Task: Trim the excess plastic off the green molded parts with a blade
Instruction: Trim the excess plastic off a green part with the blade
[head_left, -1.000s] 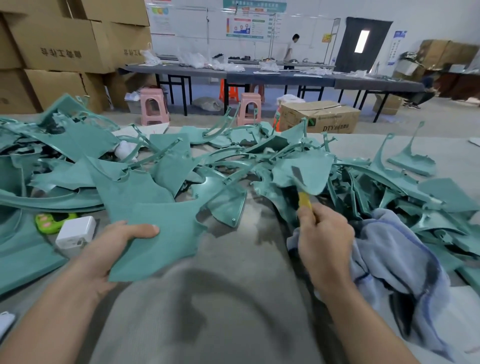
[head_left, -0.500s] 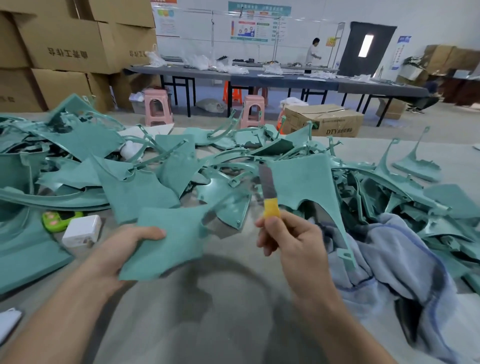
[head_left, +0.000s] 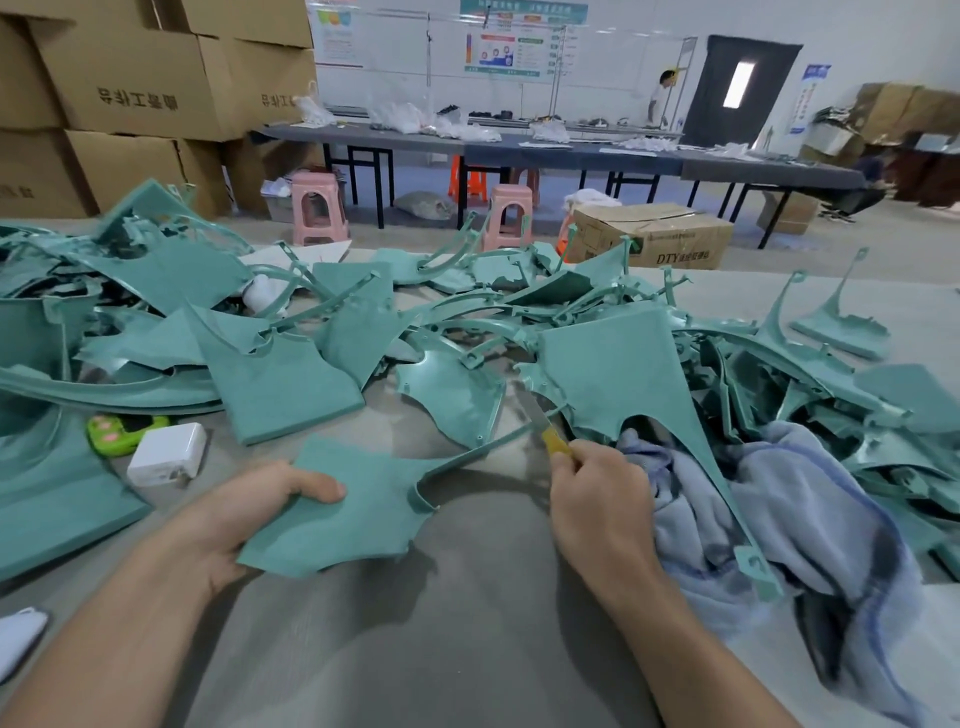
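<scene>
The green molded part is a flat, matte, finely grained sheet of teal plastic. It has a scooped, raised-lip edge on its right side and a thin arm that runs up and to the right. It sits low over the grey table, front and left of centre. The left hand grips it at the left edge, with the thumb laid flat on top and the fingers curled beneath.

The right hand has its fingers wrapped round the yellow handle of the blade, a narrow strip of dull grey metal angled up and away. The blade crosses the far tip of the part's thin arm (whether it actually touches there cannot be told).

Behind both hands lies a heap of green parts. Some are curved panels, some slim hooked ribs, some glossy and some matte. A soft, rumpled blue-grey cloth lies just right of the right hand, with a long pointed panel draped over it. A white, rounded block-shaped adapter and a small lime-green gadget rest on the table to the left.

Further off are pink plastic stools and stacked cardboard boxes.
</scene>
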